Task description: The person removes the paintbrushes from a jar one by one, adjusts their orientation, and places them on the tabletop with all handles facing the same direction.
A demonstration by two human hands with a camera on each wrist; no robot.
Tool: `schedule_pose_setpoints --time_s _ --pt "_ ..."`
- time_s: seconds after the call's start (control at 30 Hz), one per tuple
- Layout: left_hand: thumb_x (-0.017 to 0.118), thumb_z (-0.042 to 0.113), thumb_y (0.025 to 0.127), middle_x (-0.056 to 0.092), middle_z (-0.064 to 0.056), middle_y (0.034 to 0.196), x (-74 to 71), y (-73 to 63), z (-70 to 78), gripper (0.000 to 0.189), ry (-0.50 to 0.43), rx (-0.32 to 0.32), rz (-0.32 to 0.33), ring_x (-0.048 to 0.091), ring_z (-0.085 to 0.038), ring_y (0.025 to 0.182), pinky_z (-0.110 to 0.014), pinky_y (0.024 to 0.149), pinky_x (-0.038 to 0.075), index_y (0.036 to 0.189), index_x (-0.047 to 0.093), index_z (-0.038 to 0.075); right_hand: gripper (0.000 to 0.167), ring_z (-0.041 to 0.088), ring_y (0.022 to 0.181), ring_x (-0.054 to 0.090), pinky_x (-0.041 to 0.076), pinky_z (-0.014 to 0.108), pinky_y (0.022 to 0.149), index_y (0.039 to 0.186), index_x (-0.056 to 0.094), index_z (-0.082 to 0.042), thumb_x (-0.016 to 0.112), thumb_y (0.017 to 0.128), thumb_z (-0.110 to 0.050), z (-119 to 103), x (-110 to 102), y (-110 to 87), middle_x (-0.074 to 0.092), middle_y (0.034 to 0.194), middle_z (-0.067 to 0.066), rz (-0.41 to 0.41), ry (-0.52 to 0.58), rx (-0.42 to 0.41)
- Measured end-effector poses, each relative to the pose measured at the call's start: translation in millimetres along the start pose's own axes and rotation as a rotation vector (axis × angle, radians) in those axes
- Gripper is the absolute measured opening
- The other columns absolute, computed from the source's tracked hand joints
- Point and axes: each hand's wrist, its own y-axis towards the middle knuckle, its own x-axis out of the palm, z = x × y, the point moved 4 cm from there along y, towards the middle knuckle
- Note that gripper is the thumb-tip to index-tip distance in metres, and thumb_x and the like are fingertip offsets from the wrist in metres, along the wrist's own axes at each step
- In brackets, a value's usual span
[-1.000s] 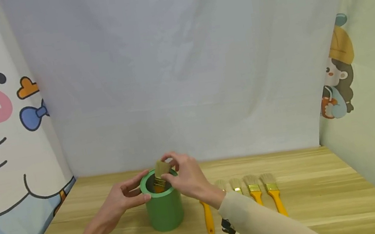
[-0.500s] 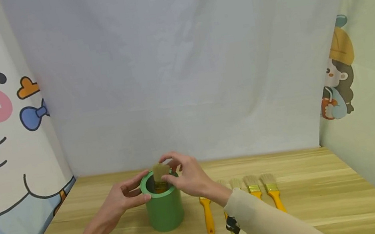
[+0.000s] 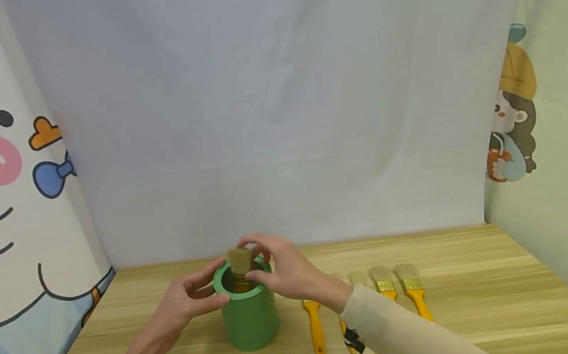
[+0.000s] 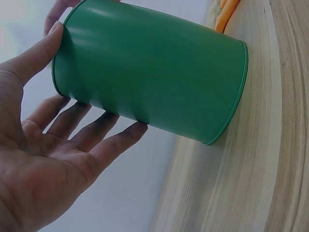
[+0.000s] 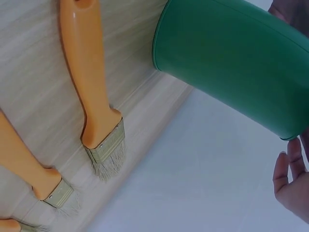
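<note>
A green cylindrical pot [image 3: 251,322] stands upright on the wooden table. My left hand [image 3: 187,296] holds it near the rim, thumb and fingers on opposite sides; in the left wrist view the fingertips of that hand [image 4: 63,154] touch its wall. Inside the pot stands a paintbrush [image 3: 240,260], bristles up, its orange handle mostly hidden by the wall. My right hand [image 3: 288,269] pinches this brush near its metal band, above the opening.
Several paintbrushes with orange handles lie right of the pot, among them one close by [image 3: 316,331] and another far right [image 3: 414,292]. My right forearm covers part of the row. White cloth [image 3: 274,111] hangs behind the table.
The right hand and the paintbrush have shifted slightly left and a little down within the pot; the brush now stands straighter. The left hand and the pot stay nearly still.
</note>
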Motion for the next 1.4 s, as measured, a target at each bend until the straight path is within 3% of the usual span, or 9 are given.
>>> schedule_pose_setpoints --time_s 0.33,0.57,0.73,0.9,1.13,1.27,1.4 --pt "0.075 0.015 0.099 0.033 -0.019 0.166 0.5 -0.6 -0.7 0.074 0.005 -0.001 0.004 0.041 -0.053 0.142 -0.064 0.110 0.042 0.164 0.039 0.007 0.045 0.020 0.091 0.055 0.045 0.037 0.081 0.138 0.061 -0.018 0.078 0.097 -0.007 0.7 1.9 0.1 0.076 0.108 0.003 0.023 -0.034 0.010" --pt "0.074 0.015 0.100 0.033 -0.019 0.167 1.5 -0.6 1.0 0.074 0.000 -0.001 0.001 0.040 -0.053 0.143 -0.064 0.111 0.042 0.164 0.039 0.007 0.045 0.020 0.096 0.059 0.043 0.044 0.091 0.138 0.060 -0.018 0.078 0.097 -0.011 0.3 1.7 0.6 0.078 0.106 0.001 0.019 -0.106 0.000" --pt "0.075 0.016 0.099 0.033 -0.019 0.167 1.4 -0.8 1.3 0.074 -0.001 -0.006 0.000 0.040 -0.053 0.143 -0.064 0.111 0.042 0.164 0.039 0.008 0.044 0.017 0.092 0.057 0.041 0.048 0.092 0.137 0.060 -0.019 0.078 0.098 -0.013 0.6 2.5 1.3 0.079 0.103 0.000 0.017 -0.128 0.002" --pt "0.075 0.016 0.099 0.034 -0.018 0.167 1.5 -0.9 0.2 0.075 -0.002 -0.011 0.001 0.040 -0.053 0.143 -0.063 0.110 0.044 0.164 0.038 0.007 0.043 0.016 0.089 0.057 0.042 0.048 0.094 0.135 0.062 -0.016 0.079 0.096 -0.009 -0.6 3.9 1.5 0.079 0.098 0.000 0.024 -0.082 -0.002" --pt "0.076 0.016 0.099 0.034 -0.018 0.166 2.2 -0.9 -0.8 0.076 -0.010 -0.009 0.008 0.042 -0.052 0.143 -0.061 0.110 0.045 0.164 0.038 0.007 0.043 0.012 0.085 0.066 0.050 0.032 0.077 0.134 0.063 -0.014 0.076 0.095 -0.002 2.2 5.0 -0.2 0.077 0.095 0.002 0.033 0.071 0.029" --pt "0.076 0.016 0.098 0.034 -0.020 0.166 2.1 -1.1 -0.5 0.076 -0.008 -0.009 0.015 0.041 -0.053 0.143 -0.061 0.109 0.045 0.164 0.039 0.006 0.041 0.012 0.087 0.064 0.049 0.034 0.078 0.134 0.064 -0.015 0.074 0.096 -0.003 3.0 1.7 -1.6 0.076 0.093 0.000 0.059 0.104 0.040" --pt "0.076 0.016 0.098 0.034 -0.020 0.166 1.8 -0.8 -0.8 0.076 -0.002 -0.003 0.014 0.041 -0.054 0.142 -0.062 0.109 0.045 0.163 0.040 0.006 0.041 0.012 0.085 0.068 0.052 0.034 0.081 0.134 0.065 -0.013 0.072 0.095 -0.003 1.4 -4.3 -1.5 0.076 0.092 0.002 0.092 0.114 -0.007"
